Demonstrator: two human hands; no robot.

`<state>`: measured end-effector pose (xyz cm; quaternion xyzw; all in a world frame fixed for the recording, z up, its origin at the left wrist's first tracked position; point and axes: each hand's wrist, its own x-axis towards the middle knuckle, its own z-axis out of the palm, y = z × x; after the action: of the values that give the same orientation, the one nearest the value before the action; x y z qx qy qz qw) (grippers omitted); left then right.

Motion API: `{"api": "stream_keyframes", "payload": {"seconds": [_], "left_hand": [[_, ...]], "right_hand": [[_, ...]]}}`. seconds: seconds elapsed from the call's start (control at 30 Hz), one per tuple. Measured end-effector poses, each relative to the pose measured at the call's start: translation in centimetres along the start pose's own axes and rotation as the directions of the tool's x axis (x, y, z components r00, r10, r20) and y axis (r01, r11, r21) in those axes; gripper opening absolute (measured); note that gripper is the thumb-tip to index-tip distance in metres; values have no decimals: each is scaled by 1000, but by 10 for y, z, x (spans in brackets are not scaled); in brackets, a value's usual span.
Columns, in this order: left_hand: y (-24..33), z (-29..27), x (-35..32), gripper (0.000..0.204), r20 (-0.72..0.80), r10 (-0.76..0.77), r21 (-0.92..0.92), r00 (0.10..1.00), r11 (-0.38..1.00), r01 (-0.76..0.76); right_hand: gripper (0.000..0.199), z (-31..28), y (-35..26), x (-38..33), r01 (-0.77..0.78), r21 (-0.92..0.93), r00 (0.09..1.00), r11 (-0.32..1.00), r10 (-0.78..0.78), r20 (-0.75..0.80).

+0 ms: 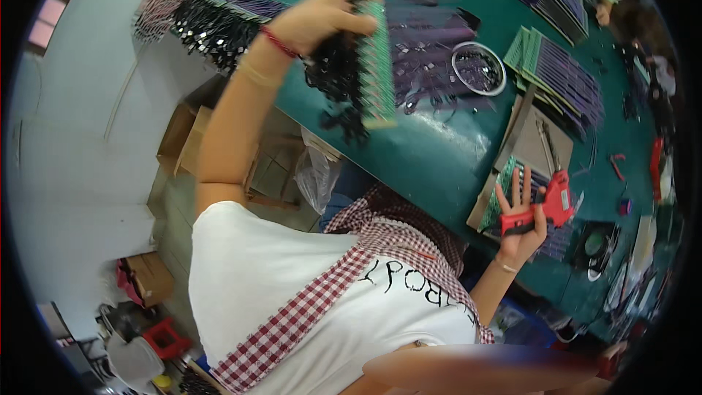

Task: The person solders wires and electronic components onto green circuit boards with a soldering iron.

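My left hand (333,18), with a red band at its wrist, is raised over the table edge. Its thumb and fingers are closed on the top of a long green patterned strip (376,73). Dark, blurred strands (333,66) hang beside that strip. At the right, my right hand (518,227) holds a red glue gun (559,201) by its handle, some fingers stretched out. The gun's metal nozzle lies over a brown board (541,135). Under this hand, partly hidden, is a green and purple strip (504,183).
The green table (431,153) carries a white ring-shaped dish (503,77) of dark pieces, purple strips (424,51), and a stack of purple-green strips (563,77). Black shiny bundles (212,29) lie far left. Another person's hand (603,14) shows far right. Cardboard boxes (150,278) stand on the floor.
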<state>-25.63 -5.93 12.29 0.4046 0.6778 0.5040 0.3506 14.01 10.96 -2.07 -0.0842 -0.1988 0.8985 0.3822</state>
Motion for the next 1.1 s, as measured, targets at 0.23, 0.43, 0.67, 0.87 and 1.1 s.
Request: {"api": "stream_keyframes", "payload": {"seconds": [0.23, 0.43, 0.67, 0.87, 1.1], "left_hand": [[9, -293, -86, 41, -589, -100, 332, 802, 875, 353], [-98, -440, -97, 31, -696, -57, 408, 715, 789, 460], [-182, -405, -20, 42, -967, -125, 182, 223, 281, 942], [-101, -257, 16, 37, -871, 297, 408, 392, -9, 913], [-44, 127, 47, 23, 5, 494, 447, 869, 777, -444]], "right_hand": [[32, 19, -21, -19, 41, -30, 999, 999, -41, -10], [32, 29, -36, -33, 137, -81, 991, 987, -136, 10], [31, 43, -36, -15, 155, -122, 988, 980, -152, 30], [32, 45, -40, -17, 163, -103, 986, 981, -159, 44], [33, 37, -41, -34, 221, -55, 975, 974, -222, -23]]}}
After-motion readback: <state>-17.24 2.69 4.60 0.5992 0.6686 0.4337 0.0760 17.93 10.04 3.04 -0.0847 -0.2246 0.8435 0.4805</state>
